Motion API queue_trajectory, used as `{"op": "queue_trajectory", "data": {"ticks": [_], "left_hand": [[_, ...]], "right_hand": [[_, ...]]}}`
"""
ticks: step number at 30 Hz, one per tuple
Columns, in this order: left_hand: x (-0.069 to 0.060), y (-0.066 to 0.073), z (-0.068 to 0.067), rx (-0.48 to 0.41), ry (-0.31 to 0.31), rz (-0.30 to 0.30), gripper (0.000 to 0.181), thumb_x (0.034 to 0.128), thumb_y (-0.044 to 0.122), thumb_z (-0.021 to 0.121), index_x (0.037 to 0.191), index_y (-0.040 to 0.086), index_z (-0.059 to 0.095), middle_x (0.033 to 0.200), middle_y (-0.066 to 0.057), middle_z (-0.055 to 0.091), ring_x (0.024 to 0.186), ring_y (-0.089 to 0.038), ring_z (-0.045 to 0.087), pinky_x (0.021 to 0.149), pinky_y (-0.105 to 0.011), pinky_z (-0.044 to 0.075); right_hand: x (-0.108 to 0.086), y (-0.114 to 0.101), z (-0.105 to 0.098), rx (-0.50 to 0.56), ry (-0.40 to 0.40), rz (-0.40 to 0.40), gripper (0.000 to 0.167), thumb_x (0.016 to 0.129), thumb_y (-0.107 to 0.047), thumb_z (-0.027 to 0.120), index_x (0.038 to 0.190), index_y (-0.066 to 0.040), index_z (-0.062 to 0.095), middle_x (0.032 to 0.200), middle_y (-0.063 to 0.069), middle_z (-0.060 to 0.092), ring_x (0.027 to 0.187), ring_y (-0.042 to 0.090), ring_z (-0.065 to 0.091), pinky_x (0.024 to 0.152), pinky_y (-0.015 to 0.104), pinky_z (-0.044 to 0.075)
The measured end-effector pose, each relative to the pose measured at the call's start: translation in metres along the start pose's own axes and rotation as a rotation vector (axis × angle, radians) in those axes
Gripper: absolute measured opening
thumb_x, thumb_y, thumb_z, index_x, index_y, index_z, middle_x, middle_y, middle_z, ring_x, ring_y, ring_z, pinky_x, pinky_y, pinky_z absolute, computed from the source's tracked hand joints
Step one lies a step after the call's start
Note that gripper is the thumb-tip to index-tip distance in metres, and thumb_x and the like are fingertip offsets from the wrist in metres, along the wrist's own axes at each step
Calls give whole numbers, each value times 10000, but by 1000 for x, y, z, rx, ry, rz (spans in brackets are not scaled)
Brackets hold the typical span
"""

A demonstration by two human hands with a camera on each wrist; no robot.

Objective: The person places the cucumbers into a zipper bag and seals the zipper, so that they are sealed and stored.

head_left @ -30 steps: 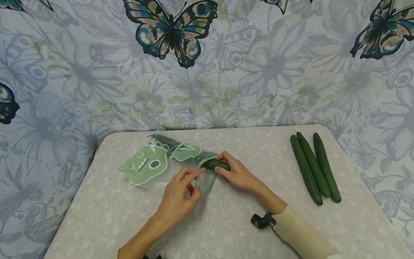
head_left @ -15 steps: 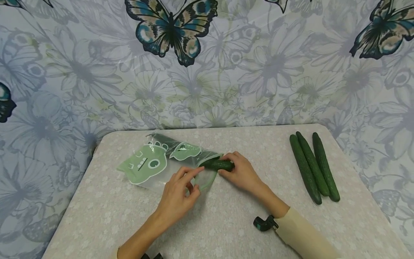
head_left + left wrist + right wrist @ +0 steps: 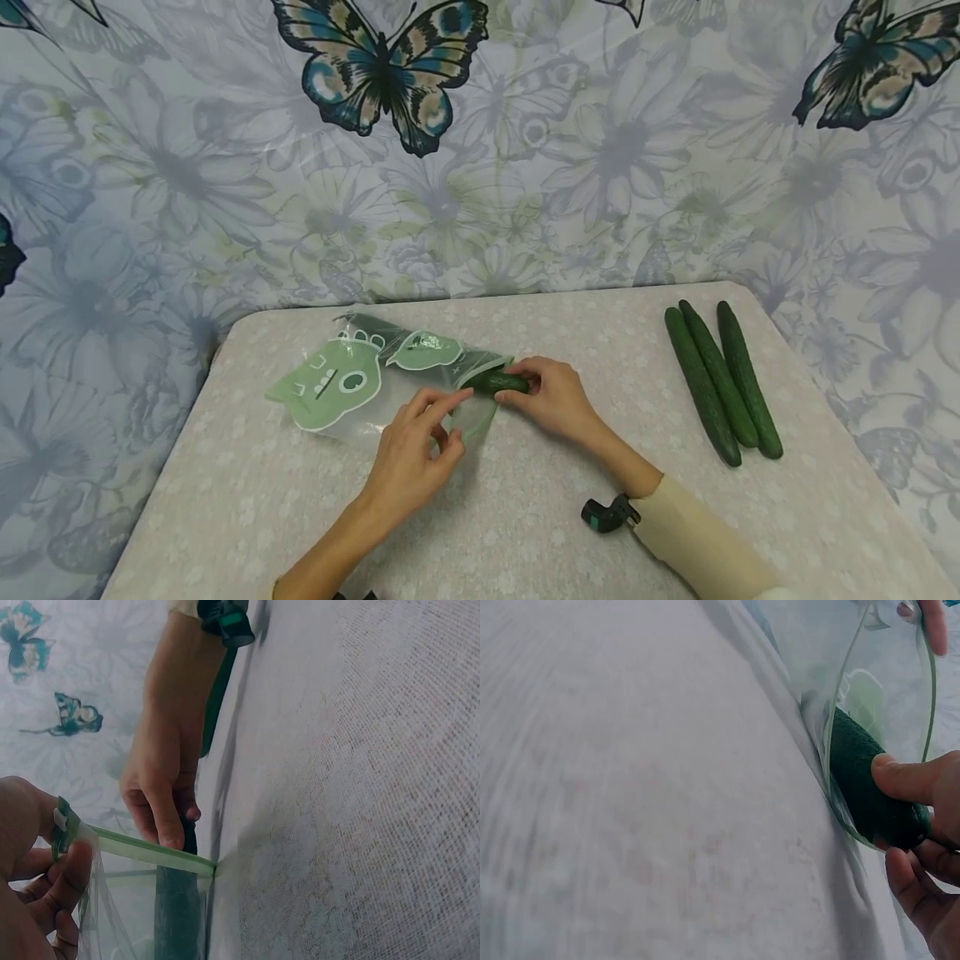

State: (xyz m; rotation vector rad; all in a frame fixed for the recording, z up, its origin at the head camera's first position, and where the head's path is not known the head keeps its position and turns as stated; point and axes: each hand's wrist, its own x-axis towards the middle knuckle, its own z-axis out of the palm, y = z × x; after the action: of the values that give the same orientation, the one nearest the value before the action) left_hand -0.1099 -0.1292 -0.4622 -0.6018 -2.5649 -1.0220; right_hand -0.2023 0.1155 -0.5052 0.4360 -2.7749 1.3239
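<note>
Cucumber (image 3: 498,382) is seen from the head view partly inside the bag (image 3: 393,379), gripped by the right hand (image 3: 553,396). From the left wrist, the rim (image 3: 161,856) is pinched by the left hand (image 3: 52,900); from the right, it is spread, and is best held so, with the cucumber centred.

**Four cucumbers (image 3: 717,373), one slider zip bag (image 3: 405,385)**

Three loose cucumbers make up most of the count, with a fourth cucumber (image 3: 498,382) at the bag's mouth; how many are inside cannot be told through the film. The lone bag bears two printed green cartoon faces (image 3: 348,385). Two hands are pictured, one left hand (image 3: 416,450) and one right hand (image 3: 555,400), with one black wrist device (image 3: 603,514) plain to see. One tabletop (image 3: 525,517) stands before one floral backdrop (image 3: 600,208), where the head view shows two large butterflies (image 3: 384,75) mostly in frame; others, cropped, are too partial to count.
</note>
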Motion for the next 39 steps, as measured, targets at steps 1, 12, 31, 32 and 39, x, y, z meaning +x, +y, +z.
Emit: {"op": "queue_trajectory", "data": {"ticks": [1, 12, 31, 32, 39], "left_hand": [[0, 0, 0, -1, 2, -2, 589, 869, 42, 759, 1425, 228, 706, 1164, 15, 672, 789, -8, 613, 678, -215, 438], [1, 2, 3, -7, -1, -2, 592, 862, 24, 755, 1426, 199, 706, 1152, -29, 674, 764, -7, 619, 628, -194, 430], [6, 1, -1, -31, 0, -14, 557, 890, 29, 756, 1423, 183, 704, 1143, 51, 642, 773, 23, 610, 631, -200, 452], [6, 1, -1, -29, 2, -11, 557, 889, 28, 755, 1422, 182, 705, 1141, 61, 640, 775, 23, 611, 638, -202, 454], [5, 1, -2, -41, -2, -2, 589, 859, 8, 731, 1426, 167, 703, 1121, 61, 627, 768, 15, 607, 579, -186, 445]], "right_hand": [[1, -1, 1, 17, -2, 6, 355, 839, -389, 930, 1131, -216, 823, 836, -41, 710, 690, 85, 584, 635, 247, 474], [12, -7, 23, 123, 24, 22, 370, 868, -381, 906, 1131, -135, 825, 861, -8, 751, 715, 86, 610, 658, 248, 502], [11, -12, 23, 317, -60, 39, 240, 903, -173, 859, 1131, -137, 796, 1130, 71, 796, 971, 175, 790, 843, 273, 652], [12, -13, 24, 311, -53, 41, 231, 900, -183, 865, 1120, -146, 805, 1114, 55, 808, 951, 161, 796, 831, 274, 653], [20, -15, 31, 308, -8, 15, 198, 878, -208, 897, 1048, -134, 828, 1030, 42, 828, 872, 129, 806, 783, 280, 656]]}}
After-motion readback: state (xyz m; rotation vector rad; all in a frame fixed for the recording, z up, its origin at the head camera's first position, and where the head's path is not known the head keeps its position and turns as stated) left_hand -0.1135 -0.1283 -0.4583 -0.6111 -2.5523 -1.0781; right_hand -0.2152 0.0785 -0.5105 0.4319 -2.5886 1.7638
